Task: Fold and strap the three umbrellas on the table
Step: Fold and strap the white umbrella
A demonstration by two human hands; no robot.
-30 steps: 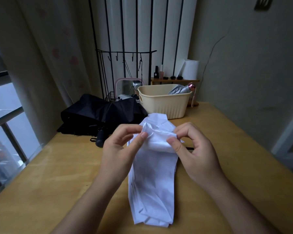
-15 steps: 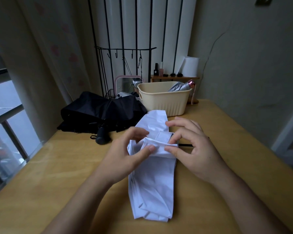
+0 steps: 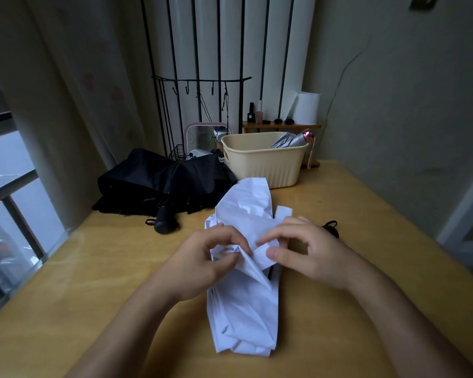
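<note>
- The white fabric folding umbrella (image 3: 243, 304) lies on the yellow wooden table (image 3: 93, 268) directly in front of the person, its long axis running near to far and leaning slightly right at the far end.
- The left hand (image 3: 200, 257) is closed in a pinch on a crumpled pleat of the white canopy at about the middle of the umbrella's length, thumb against fingertips.
- The right hand (image 3: 306, 252) pinches the neighbouring pleat from the right side, thumb and forefinger closed on the cloth, the other fingers curled loosely above it.
- Both hands meet at the same spot, so neither is clearly nearer; the loose far half of the canopy fans out beyond them, while the near half already lies in flat folds.
- A thin black cord or strap (image 3: 331, 227) shows on the table just right of the right hand; whether it belongs to this umbrella cannot be told.
- In my judgement the next move turns on wrapping the pleats around that near-far axis, so the fabric must be drawn sideways across it.
- The black fabric umbrella (image 3: 159, 184) lies unfolded at the far left, well apart from the hands, its handle (image 3: 163, 223) pointing near.
- A silver folded umbrella with a pink end (image 3: 292, 140) rests in the cream plastic basket (image 3: 262, 167) at the far middle, seemingly finished.
</note>
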